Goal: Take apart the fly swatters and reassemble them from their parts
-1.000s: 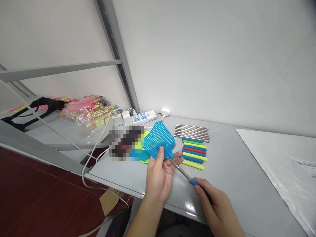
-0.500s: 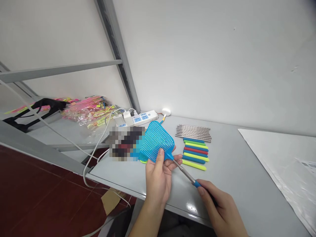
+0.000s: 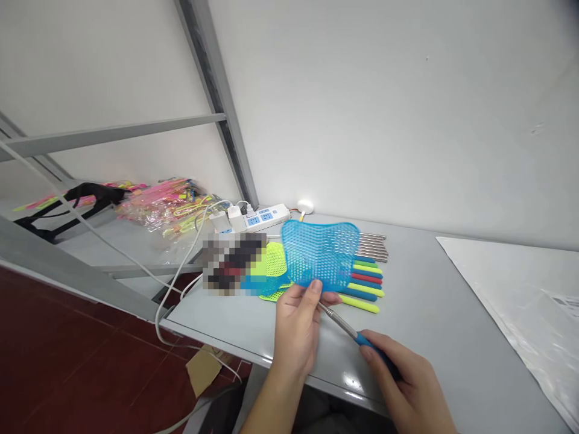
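The left hand (image 3: 298,325) pinches the blue swatter (image 3: 323,247) at its base; the right hand (image 3: 404,377) curls tightly round its handle (image 3: 365,341), apparently for steadiness.

Swatter head (image 3: 320,252) blue, hole-patterned; rods (image 3: 374,246) silver; floor (image 3: 81,349) red.

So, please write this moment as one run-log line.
left grip: holds blue mesh head at lower edge | right grip: holds blue handle | between: metal shaft | on table: coloured tubes, metal rods beyond
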`<action>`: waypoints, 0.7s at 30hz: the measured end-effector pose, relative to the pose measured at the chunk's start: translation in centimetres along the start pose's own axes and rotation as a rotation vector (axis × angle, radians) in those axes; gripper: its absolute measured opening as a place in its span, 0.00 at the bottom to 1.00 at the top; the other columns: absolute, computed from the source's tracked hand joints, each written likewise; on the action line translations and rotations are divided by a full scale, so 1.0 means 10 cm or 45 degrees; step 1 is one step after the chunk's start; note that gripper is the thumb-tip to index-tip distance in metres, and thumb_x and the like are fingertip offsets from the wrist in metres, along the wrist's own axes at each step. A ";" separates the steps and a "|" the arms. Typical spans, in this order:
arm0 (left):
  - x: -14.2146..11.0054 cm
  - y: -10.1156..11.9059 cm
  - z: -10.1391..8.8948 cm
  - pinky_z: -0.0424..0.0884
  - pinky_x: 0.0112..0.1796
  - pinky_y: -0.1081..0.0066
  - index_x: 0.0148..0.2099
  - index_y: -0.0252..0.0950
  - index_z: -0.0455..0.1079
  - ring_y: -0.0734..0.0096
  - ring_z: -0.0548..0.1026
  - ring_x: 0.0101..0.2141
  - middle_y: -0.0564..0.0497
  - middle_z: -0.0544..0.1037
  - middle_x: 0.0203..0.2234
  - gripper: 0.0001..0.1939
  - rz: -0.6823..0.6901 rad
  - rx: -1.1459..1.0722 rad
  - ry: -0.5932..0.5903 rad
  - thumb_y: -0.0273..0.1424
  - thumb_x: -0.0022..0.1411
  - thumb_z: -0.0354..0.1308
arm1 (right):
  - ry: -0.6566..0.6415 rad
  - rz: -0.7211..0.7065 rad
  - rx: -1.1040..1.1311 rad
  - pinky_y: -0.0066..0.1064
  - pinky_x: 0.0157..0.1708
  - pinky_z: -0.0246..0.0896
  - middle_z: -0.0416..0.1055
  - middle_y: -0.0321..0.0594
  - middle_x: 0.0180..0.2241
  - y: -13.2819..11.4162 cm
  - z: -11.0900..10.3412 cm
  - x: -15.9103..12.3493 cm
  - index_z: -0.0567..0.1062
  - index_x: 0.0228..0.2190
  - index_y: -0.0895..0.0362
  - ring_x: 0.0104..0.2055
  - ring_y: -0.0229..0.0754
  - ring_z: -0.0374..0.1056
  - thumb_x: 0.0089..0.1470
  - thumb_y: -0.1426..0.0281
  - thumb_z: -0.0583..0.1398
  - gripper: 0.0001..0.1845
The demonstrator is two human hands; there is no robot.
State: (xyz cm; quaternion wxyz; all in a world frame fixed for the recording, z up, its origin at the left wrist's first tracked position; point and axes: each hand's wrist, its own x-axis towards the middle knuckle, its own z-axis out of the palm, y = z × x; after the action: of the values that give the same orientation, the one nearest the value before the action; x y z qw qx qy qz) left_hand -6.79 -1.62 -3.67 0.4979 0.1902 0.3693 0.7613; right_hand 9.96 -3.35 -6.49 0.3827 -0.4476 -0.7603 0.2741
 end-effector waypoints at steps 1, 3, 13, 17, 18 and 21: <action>-0.01 -0.01 0.00 0.76 0.38 0.67 0.29 0.33 0.70 0.69 0.79 0.29 0.53 0.75 0.20 0.13 -0.017 -0.003 -0.022 0.36 0.58 0.67 | 0.003 0.006 0.006 0.23 0.37 0.72 0.80 0.42 0.40 -0.01 0.00 0.00 0.80 0.40 0.54 0.39 0.43 0.77 0.60 0.62 0.57 0.14; -0.02 -0.01 0.00 0.76 0.37 0.66 0.30 0.33 0.70 0.66 0.80 0.30 0.51 0.78 0.23 0.13 -0.043 -0.025 -0.039 0.37 0.59 0.65 | 0.016 0.026 0.020 0.24 0.37 0.73 0.80 0.43 0.40 -0.02 0.00 0.00 0.80 0.40 0.55 0.39 0.44 0.77 0.61 0.61 0.57 0.14; -0.02 0.03 0.01 0.77 0.36 0.65 0.43 0.33 0.72 0.61 0.82 0.34 0.43 0.82 0.37 0.12 -0.062 -0.010 -0.025 0.36 0.61 0.64 | 0.079 0.049 0.023 0.25 0.36 0.73 0.80 0.42 0.40 0.01 -0.01 0.00 0.80 0.41 0.54 0.39 0.44 0.77 0.60 0.62 0.58 0.14; -0.02 0.03 0.00 0.77 0.37 0.66 0.45 0.33 0.74 0.61 0.82 0.35 0.42 0.81 0.40 0.13 -0.089 0.022 -0.079 0.36 0.62 0.63 | 0.103 0.058 0.036 0.24 0.35 0.73 0.80 0.41 0.40 0.02 -0.02 -0.01 0.80 0.41 0.54 0.40 0.45 0.77 0.59 0.62 0.59 0.13; -0.02 0.03 -0.01 0.77 0.38 0.65 0.44 0.33 0.74 0.60 0.81 0.36 0.42 0.81 0.40 0.13 -0.087 0.045 -0.089 0.36 0.61 0.63 | 0.105 0.065 0.041 0.25 0.35 0.73 0.80 0.41 0.40 0.01 -0.02 -0.02 0.80 0.41 0.54 0.40 0.45 0.77 0.59 0.62 0.59 0.13; -0.03 0.01 -0.02 0.76 0.40 0.64 0.42 0.32 0.75 0.58 0.81 0.38 0.42 0.81 0.39 0.11 -0.074 0.118 -0.129 0.35 0.61 0.64 | 0.126 0.065 0.042 0.25 0.36 0.74 0.80 0.40 0.40 0.01 -0.03 -0.02 0.81 0.39 0.54 0.39 0.46 0.78 0.58 0.62 0.60 0.13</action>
State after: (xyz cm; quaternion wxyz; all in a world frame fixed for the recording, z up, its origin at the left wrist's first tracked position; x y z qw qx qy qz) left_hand -6.86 -1.97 -3.75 0.5286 0.2404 0.3840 0.7179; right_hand 10.29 -3.52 -6.47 0.4202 -0.4734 -0.7242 0.2738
